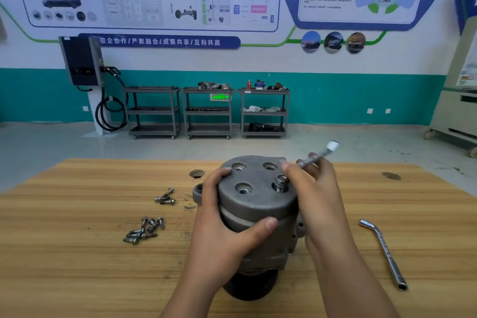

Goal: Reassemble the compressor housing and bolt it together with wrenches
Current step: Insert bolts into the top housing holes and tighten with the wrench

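The grey compressor housing (255, 204) stands upright on the wooden table (77, 253), its end cover facing up with four bolt holes. One bolt (280, 183) sits loosely in the near-right hole; the other three holes show no bolt. My left hand (227, 224) wraps around the housing's left side, thumb across the front. My right hand (313, 188) rests against the right side, fingertips by that bolt, and holds a slim silver wrench (320, 153) pointing up and to the right.
Several loose bolts (143, 230) lie left of the housing, with a smaller group of bolts (165, 196) farther back. An angled socket wrench (384, 253) lies on the right. Two round holes in the table top (196, 173) (391, 176). Carts stand against the far wall.
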Tool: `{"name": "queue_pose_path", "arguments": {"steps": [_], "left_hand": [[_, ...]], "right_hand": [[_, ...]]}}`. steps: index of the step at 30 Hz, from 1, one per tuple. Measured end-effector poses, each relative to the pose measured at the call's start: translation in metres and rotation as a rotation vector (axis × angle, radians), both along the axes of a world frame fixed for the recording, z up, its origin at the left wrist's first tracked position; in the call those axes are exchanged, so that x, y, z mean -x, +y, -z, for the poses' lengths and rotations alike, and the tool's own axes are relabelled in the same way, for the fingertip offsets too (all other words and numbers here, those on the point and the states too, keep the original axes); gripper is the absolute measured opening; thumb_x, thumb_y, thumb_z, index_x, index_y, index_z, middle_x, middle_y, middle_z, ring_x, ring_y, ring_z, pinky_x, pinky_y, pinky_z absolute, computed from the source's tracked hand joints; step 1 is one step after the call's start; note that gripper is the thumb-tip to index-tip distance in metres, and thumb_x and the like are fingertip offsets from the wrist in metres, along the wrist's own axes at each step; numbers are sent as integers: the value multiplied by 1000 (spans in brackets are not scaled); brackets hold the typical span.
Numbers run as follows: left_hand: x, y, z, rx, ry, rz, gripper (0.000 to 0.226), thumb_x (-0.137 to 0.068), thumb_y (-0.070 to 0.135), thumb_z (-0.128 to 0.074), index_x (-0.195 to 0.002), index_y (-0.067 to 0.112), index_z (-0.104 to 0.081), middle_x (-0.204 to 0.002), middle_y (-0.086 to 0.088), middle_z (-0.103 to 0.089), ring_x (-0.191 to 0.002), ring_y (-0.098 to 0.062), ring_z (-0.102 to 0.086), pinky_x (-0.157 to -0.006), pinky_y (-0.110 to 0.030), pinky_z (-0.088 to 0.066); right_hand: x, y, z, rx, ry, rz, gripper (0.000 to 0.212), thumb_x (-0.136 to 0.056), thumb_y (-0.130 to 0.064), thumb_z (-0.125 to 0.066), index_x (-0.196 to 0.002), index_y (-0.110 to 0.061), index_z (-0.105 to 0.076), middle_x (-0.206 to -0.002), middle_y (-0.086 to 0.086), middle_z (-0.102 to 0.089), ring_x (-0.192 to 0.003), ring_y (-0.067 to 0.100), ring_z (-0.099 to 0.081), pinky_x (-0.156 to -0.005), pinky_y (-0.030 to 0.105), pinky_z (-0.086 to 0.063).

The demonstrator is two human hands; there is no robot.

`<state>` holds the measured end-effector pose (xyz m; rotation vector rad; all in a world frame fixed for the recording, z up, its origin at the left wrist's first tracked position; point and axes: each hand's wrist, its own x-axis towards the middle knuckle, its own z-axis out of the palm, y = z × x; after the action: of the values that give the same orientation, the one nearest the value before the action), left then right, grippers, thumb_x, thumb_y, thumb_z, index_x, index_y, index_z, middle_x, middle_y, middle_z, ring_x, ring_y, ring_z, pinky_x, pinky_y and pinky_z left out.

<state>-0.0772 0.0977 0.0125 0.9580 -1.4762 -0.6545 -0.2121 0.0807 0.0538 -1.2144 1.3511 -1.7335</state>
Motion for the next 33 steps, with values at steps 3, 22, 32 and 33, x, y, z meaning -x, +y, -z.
{"name": "queue_pose_path", "arguments": {"steps": [3,22,32,33], "left_hand": [[2,-1,0,-14,-5,-6,85,-39,60,-77,-114,62,-35,-107,48,-42,-105,3,-55,-86,-35,-54],[2,-3,1,-2,6,19,82,-42,59,-77,-113,61,-35,-113,36,-48,-103,7,-55,-83,-25,-50],[3,0,-1,-30,2,15,84,-40,59,-77,-112,63,-35,-105,47,-43,-102,3,-55,-84,-35,-55],[4,1,-1,-29,6,15,83,-40,59,-77,-112,62,-35,-106,46,-44,-103,0,-56,-84,-38,-55]], "right_hand": [[-15,11,15,291,-355,20,40,-82,-13,-68,-105,-36,-45,-104,-9,-70,-104,10,-63,-94,33,-47],[-15,4,-17,292,751,205,7,-79,-42,-66,-79,-35,-67,-78,-17,-48,-93,6,-31,-73,27,-16],[-10,6,2,60,-93,10,38,-86,-21,-61,-117,-37,-47,-126,-10,-56,-117,12,-52,-102,41,-41],[-12,8,5,115,-192,-16,37,-86,-15,-62,-114,-35,-49,-119,-11,-63,-110,10,-58,-99,38,-44]]}}
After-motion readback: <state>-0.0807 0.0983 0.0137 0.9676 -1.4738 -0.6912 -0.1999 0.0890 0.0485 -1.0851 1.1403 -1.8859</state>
